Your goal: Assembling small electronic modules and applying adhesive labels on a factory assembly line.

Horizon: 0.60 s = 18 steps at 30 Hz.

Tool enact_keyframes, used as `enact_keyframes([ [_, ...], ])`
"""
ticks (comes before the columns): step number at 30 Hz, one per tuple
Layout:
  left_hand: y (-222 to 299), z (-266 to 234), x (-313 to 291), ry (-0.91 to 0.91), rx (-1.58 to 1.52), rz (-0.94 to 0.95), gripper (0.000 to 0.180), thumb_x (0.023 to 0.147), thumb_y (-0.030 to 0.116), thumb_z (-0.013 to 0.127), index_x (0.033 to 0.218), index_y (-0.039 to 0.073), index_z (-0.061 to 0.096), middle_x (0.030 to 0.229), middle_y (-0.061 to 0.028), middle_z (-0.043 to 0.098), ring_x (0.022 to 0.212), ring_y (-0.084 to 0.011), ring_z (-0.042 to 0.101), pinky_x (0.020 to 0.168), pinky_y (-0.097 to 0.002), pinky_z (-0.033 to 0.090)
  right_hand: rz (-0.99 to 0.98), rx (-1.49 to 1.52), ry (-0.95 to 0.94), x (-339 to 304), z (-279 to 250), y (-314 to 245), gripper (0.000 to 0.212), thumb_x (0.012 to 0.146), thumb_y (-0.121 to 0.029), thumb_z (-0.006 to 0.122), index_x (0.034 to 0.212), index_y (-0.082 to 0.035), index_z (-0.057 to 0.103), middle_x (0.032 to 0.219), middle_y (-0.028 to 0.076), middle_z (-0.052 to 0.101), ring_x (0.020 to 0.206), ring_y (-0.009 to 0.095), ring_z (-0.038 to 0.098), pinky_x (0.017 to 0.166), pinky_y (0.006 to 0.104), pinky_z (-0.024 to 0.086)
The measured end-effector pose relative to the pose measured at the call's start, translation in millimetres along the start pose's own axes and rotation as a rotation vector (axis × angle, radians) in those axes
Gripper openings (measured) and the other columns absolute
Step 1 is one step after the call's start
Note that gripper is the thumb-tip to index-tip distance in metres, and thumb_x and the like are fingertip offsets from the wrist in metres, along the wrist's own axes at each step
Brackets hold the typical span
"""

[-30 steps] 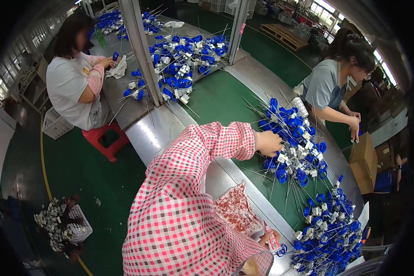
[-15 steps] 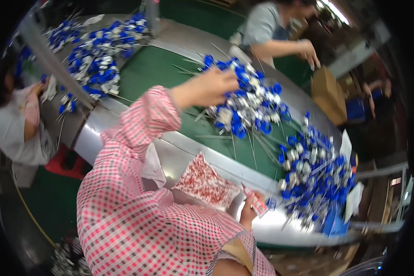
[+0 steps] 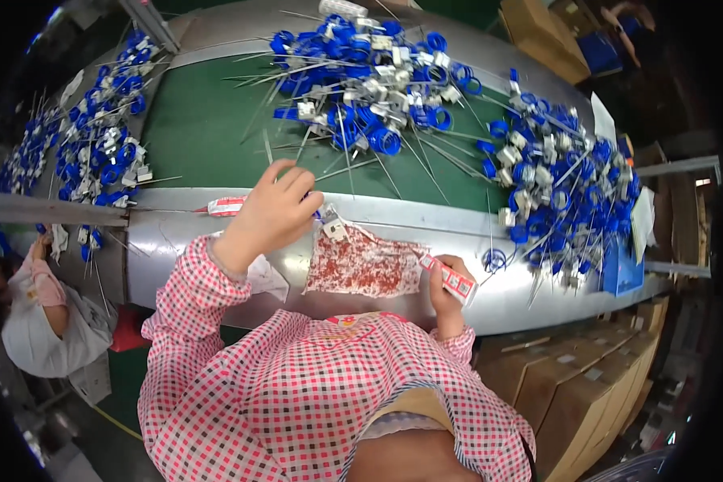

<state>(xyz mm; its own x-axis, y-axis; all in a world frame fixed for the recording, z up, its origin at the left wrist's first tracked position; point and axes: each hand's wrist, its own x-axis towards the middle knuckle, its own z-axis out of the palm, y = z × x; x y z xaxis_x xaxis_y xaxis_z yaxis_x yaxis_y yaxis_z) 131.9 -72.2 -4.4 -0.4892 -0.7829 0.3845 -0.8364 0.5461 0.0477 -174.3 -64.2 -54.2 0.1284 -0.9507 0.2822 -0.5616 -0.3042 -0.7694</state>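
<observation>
My left hand [image 3: 275, 213] is over the steel ledge, its fingers closed at the edge of a part with a blue piece and a white block [image 3: 335, 230]. That part hangs over the far left corner of a white cloth [image 3: 369, 277] covered in red stains. In my right hand [image 3: 448, 289] is a red and white squeeze tube [image 3: 451, 279], its thin nozzle pointing up and left over the cloth's right edge. Another red and white tube [image 3: 226, 206] lies on the ledge just behind my left hand.
A pile of blue coiled parts [image 3: 386, 140] with white blocks and long thin strips covers part of the green belt [image 3: 201, 120]. A second pile [image 3: 566, 177] fills a blue bin [image 3: 625, 275] at right. Another person [image 3: 52, 329] works at far left. Cartons [image 3: 570, 377] stand below right.
My left hand has come back from the belt pile to the ledge, now with a blue and white part. My right hand still holds the tube. The view has shifted.
</observation>
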Motion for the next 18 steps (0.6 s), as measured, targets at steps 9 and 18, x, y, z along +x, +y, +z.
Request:
enact_keyframes([
  [9, 35, -1, -6, -0.655, -0.074, -0.211, 0.053, 0.065, 0.014, 0.062, 0.115, 0.012, 0.046, 0.097, -0.0114, 0.051, 0.094, -0.0261, 0.05, 0.094, -0.0531, 0.027, 0.199, 0.35, 0.058, -17, 1, 19, 0.014, 0.083, -0.013, 0.053, 0.083, 0.001, 0.053, 0.064, 0.004, 0.056, 0.05, 0.007, 0.05, 0.045, 0.0197, 0.04],
  [18, 9, 58, -2, -0.573, -0.339, 0.201, 0.04, 0.066, 0.004, 0.059, 0.106, 0.01, 0.054, 0.097, -0.0095, 0.051, 0.092, -0.0275, 0.05, 0.075, -0.0357, 0.044, 0.568, 1.338, 0.307, -4, 3, 21, 0.026, 0.089, -0.03, 0.041, 0.091, -0.005, 0.049, 0.087, 0.018, 0.058, 0.056, 0.019, 0.058, 0.048, 0.0235, 0.045],
])
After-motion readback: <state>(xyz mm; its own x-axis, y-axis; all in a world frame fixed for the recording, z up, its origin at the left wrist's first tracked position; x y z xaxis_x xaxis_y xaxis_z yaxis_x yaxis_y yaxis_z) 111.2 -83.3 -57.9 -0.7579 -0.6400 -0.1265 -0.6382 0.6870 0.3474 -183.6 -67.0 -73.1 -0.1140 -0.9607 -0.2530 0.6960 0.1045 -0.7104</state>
